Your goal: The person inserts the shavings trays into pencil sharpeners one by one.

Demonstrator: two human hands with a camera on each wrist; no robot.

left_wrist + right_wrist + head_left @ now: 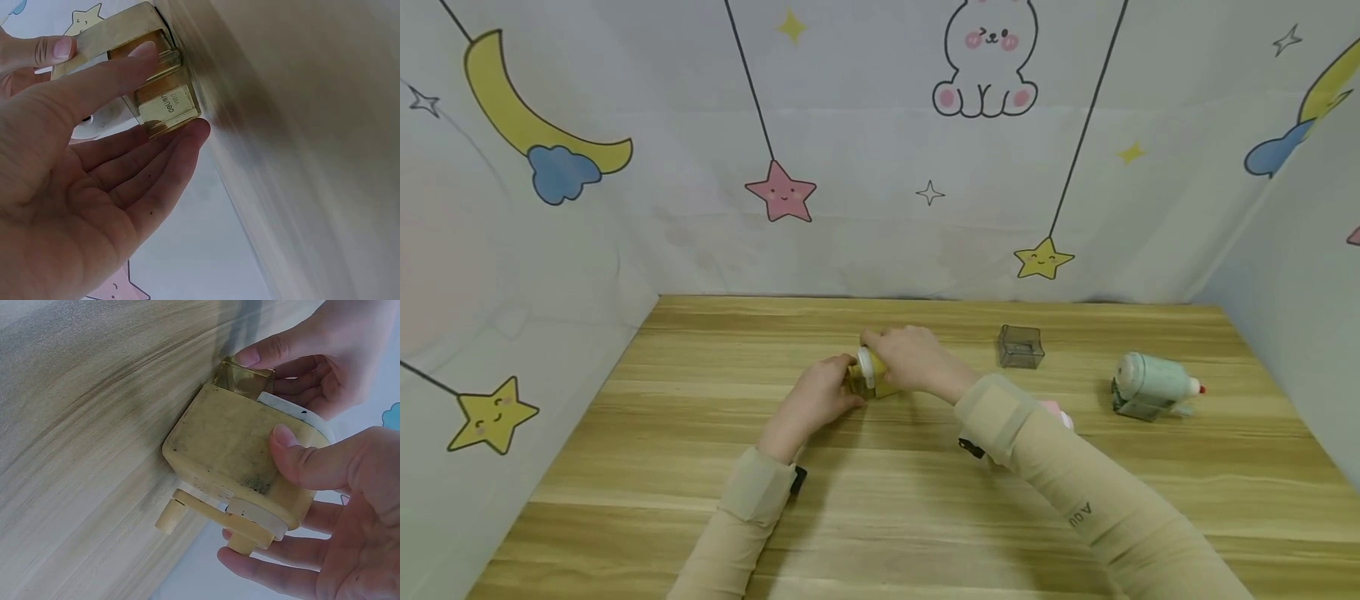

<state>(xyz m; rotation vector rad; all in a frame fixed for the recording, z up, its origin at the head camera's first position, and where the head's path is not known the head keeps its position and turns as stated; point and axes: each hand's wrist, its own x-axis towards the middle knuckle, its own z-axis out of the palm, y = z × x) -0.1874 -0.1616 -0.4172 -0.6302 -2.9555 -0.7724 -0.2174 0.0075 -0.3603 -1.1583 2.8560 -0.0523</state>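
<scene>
A yellow hand-crank pencil sharpener point(219, 437) with a pale front sits on the wooden table between both hands. Its clear yellowish shavings drawer point(169, 109) sticks partly out of the body. My left hand point(814, 396) holds that drawer, thumb on one side and fingertips on the other. The right hand point(917, 358) grips the sharpener's body from the crank side, thumb over its top and fingers near the crank point(219, 519). Dark smudges mark the yellow casing.
Behind and to the right stands a grey see-through drawer box point(1021, 347). A green crank sharpener point(1153, 385) lies farther right, its handle tipped in red. A pink object point(1057, 412) is mostly hidden behind the right sleeve. Printed cloth walls enclose the table point(880, 533).
</scene>
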